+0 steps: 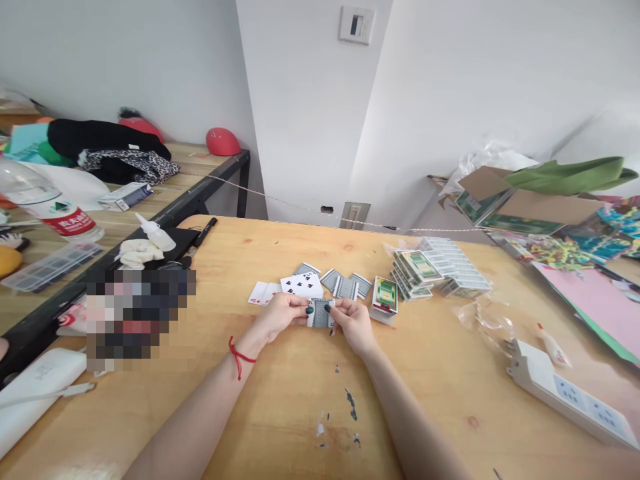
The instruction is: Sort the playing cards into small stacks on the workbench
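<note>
Both my hands meet at the middle of the wooden table (280, 413), each gripping a small stack of playing cards (321, 313) held face down. My left hand (283, 312) pinches the stack's left edge; a red string is tied around that wrist. On the right edge sits my right hand (351, 320), fingers curled around it. Just beyond my hands several loose cards (301, 285) lie spread on the table, some face up, some face down. An open green card box (385, 295) stands to the right of them.
Stacked card boxes (417, 270) and a wrapped pack sit right of centre. A white power strip (570, 393) lies at the right edge, a cardboard box (505, 197) behind it. A white power bank (35, 387), bottle (45, 200) and clothes are at left.
</note>
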Available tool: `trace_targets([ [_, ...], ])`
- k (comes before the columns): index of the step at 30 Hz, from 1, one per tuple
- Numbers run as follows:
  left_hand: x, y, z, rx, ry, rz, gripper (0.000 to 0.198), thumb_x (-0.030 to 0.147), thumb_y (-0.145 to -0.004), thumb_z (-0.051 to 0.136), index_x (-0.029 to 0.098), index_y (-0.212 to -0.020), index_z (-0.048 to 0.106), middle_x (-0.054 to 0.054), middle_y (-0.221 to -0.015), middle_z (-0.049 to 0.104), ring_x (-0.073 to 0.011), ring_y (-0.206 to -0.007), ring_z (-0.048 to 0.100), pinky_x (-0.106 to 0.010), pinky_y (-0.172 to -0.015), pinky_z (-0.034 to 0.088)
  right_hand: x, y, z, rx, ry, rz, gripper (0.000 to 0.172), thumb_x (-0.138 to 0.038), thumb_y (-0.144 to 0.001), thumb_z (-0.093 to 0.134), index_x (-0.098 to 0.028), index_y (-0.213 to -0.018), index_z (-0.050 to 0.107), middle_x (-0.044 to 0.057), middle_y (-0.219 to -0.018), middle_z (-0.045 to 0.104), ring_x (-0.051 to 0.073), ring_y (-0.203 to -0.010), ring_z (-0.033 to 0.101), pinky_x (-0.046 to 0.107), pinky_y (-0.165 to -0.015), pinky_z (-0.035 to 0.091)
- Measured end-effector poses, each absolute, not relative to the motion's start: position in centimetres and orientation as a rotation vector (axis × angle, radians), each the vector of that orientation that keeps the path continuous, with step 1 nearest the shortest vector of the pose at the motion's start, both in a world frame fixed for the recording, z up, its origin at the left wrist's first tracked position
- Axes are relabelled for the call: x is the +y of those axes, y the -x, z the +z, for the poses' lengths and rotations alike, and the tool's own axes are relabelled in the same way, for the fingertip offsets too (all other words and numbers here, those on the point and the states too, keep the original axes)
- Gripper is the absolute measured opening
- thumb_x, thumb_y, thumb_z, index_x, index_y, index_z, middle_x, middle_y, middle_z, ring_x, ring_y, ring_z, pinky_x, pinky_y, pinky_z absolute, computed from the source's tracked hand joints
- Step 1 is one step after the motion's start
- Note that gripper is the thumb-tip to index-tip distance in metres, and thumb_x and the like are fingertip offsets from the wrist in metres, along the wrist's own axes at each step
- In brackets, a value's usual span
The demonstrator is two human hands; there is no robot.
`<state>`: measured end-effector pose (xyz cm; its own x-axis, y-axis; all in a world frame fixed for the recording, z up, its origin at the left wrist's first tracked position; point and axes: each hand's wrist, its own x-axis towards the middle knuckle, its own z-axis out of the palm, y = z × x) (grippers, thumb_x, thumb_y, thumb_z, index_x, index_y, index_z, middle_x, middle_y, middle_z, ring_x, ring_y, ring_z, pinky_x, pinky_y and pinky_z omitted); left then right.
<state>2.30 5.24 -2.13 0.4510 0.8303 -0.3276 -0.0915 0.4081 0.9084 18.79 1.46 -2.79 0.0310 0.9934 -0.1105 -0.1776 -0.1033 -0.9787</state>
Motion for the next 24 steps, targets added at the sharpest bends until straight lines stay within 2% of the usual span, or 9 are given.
trace_targets([
  [3, 5.0, -2.7, -2.2, 0.957, -1.029, 0.762, 0.012, 0.023, -0.061, 0.070, 0.013, -0.068, 0.069, -0.004, -0.068, 0.068, -0.0171, -0.066, 0.063, -0.037, -0.075, 0.050, 1.5, -19.0, -2.6, -1.020, 1.201, 1.312, 0.027, -0.040, -0.062, 0.067, -0.014, -0.067, 0.060, -0.002, -0.051, 0.058, 0.007, -0.033, 0.045, 0.018, -0.031, 0.037],
  [8, 5.4, -1.9, -1.8, 0.740, -1.039, 0.670, 0.026, 0.025, -0.066, 0.067, 0.014, -0.089, 0.068, -0.008, -0.090, 0.068, -0.0198, -0.084, 0.062, -0.038, -0.084, 0.046, 1.8, -19.5, -2.5, -0.989, 1.159, 1.351, 0.028, -0.039, -0.060, 0.069, -0.014, -0.067, 0.060, -0.002, -0.053, 0.058, 0.006, -0.034, 0.046, 0.017, -0.032, 0.037],
  [11, 5.9, -1.2, -1.8, 0.679, -0.959, 0.644, 0.030, 0.028, -0.067, 0.068, 0.013, -0.093, 0.067, -0.011, -0.095, 0.067, -0.0192, -0.088, 0.061, -0.036, -0.087, 0.043, 1.9, -19.5, -2.5, -0.988, 1.120, 1.404, 0.027, -0.037, -0.059, 0.070, -0.014, -0.065, 0.059, -0.003, -0.050, 0.057, 0.007, -0.034, 0.047, 0.017, -0.033, 0.037],
  [16, 5.9, -1.2, -2.0, 0.724, -0.966, 0.671, 0.028, 0.027, -0.065, 0.069, 0.012, -0.088, 0.069, -0.011, -0.090, 0.069, -0.0189, -0.082, 0.062, -0.035, -0.085, 0.043, 1.8, -19.3, -2.6, -1.014, 1.080, 1.434, 0.024, -0.036, -0.061, 0.069, -0.014, -0.066, 0.059, -0.004, -0.049, 0.055, 0.006, -0.035, 0.047, 0.017, -0.034, 0.038],
  [24, 5.7, -2.1, -2.1, 0.950, -1.131, 0.852, 0.023, 0.028, -0.062, 0.069, 0.012, -0.078, 0.070, -0.007, -0.073, 0.069, -0.0192, -0.075, 0.061, -0.031, -0.072, 0.045, 1.7, -19.3, -2.7, -1.022, 1.111, 1.379, 0.024, -0.036, -0.063, 0.068, -0.014, -0.066, 0.058, -0.004, -0.052, 0.057, 0.007, -0.035, 0.049, 0.017, -0.034, 0.038],
])
